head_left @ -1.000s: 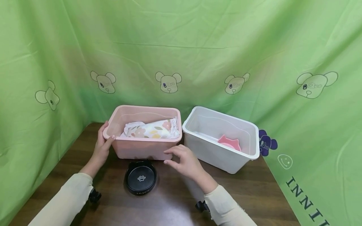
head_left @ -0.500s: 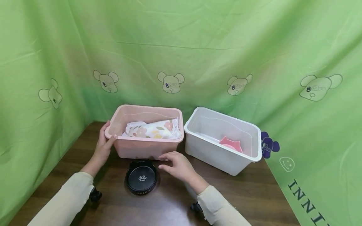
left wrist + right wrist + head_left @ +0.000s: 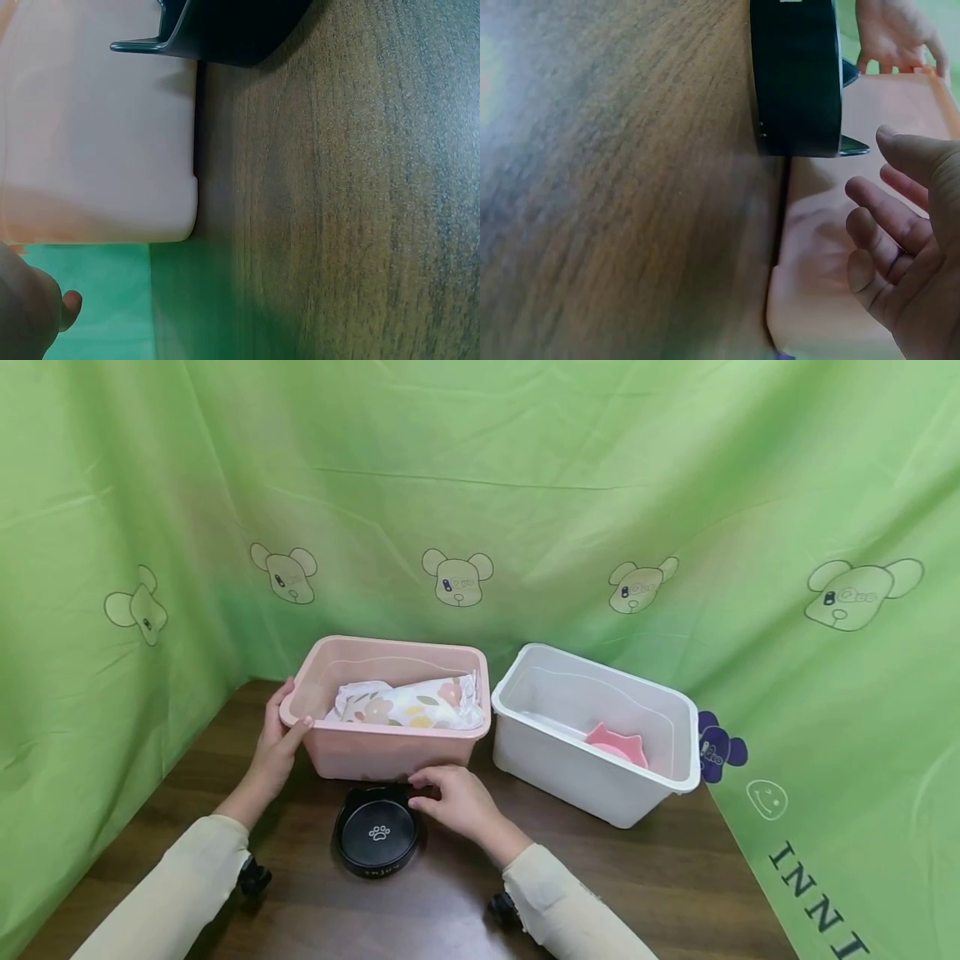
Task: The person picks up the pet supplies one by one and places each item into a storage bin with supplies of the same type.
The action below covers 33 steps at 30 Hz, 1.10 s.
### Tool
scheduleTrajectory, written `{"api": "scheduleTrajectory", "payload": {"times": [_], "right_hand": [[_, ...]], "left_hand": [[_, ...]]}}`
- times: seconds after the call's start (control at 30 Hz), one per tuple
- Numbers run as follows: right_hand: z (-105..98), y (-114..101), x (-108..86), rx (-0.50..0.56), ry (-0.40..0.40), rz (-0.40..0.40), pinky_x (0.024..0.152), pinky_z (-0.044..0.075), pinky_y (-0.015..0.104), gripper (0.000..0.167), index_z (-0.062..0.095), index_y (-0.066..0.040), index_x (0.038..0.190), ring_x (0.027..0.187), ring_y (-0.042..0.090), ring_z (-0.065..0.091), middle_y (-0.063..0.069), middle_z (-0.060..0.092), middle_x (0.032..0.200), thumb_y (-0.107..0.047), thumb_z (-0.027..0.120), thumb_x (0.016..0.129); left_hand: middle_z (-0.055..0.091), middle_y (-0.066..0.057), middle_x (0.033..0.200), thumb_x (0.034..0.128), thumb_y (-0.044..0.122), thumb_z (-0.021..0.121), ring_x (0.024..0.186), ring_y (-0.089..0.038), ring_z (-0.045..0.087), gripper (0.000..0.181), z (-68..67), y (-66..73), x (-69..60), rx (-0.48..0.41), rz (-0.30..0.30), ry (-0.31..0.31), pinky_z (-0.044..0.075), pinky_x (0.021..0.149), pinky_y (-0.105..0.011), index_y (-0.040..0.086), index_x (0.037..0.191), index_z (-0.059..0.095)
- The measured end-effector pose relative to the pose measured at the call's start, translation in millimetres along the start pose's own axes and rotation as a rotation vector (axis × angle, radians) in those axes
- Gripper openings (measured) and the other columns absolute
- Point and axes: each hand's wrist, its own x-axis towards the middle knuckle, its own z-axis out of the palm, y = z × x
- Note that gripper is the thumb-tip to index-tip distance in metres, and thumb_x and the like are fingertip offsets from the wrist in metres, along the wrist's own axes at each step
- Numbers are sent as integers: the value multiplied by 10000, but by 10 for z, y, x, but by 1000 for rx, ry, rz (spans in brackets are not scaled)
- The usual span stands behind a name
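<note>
The round, glossy black cat-eared dish [image 3: 377, 831] is set on the dark brown wood-grained counter [image 3: 450, 914], just in front of the pale pink plastic bin [image 3: 375, 756]. It is judged stiff, rather slippery and perhaps breakable; the side wall is best grasped, since access at the ears is crowded by the bin. Near its right edge, the right hand [image 3: 459, 803] is held with parted fingers, nothing gripped. The pink bin's rim is gripped by the left hand [image 3: 273, 747]. A white flower-printed packet [image 3: 412, 703] is contained there; a pink cat-eared dish [image 3: 617, 745] is seen inside the white plastic bin [image 3: 570, 772].
</note>
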Motion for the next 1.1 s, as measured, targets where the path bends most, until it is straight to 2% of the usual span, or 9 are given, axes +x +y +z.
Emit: {"api": "scheduleTrajectory", "payload": {"times": [0.43,0.6,0.77,0.9,1.1], "right_hand": [[139,-101,165,-57,-52,47,855,561,294,328,752,-239,1186,996,24,703,-117,769,1079,-369,804,889],[206,-118,196,-91,-34,69,785,559,274,285,763,-269,1145,934,10,702,-132,772,1011,-379,803,885],[246,-140,229,-98,16,78,686,533,238,168,790,-277,1050,828,-1,679,-148,757,898,-347,792,898],[269,-150,238,-80,42,96,629,500,218,88,797,-265,961,739,-16,646,-159,731,808,-322,797,894],[278,-133,179,6,56,141,597,469,195,52,802,-271,890,658,-63,595,-200,693,721,-317,812,868]], "left_hand": [[140,-98,1713,1043,23,502,1546,-280,159,621,-24,19,35,-6,8,-5,258,1143,-111,18,1585,199],[139,-105,1712,1034,-9,497,1547,-277,154,619,-13,-12,22,-23,9,2,254,1147,-113,2,1578,201],[143,-117,1709,1022,-31,498,1543,-255,168,618,4,-39,23,-51,16,6,249,1182,-164,-20,1567,208],[140,-123,1709,1021,-32,500,1542,-253,172,619,-5,-44,20,-63,11,10,251,1195,-188,-27,1565,205],[139,-118,1710,1027,-28,501,1547,-258,161,621,5,-28,21,-66,8,10,253,1196,-192,-20,1571,201]]}}
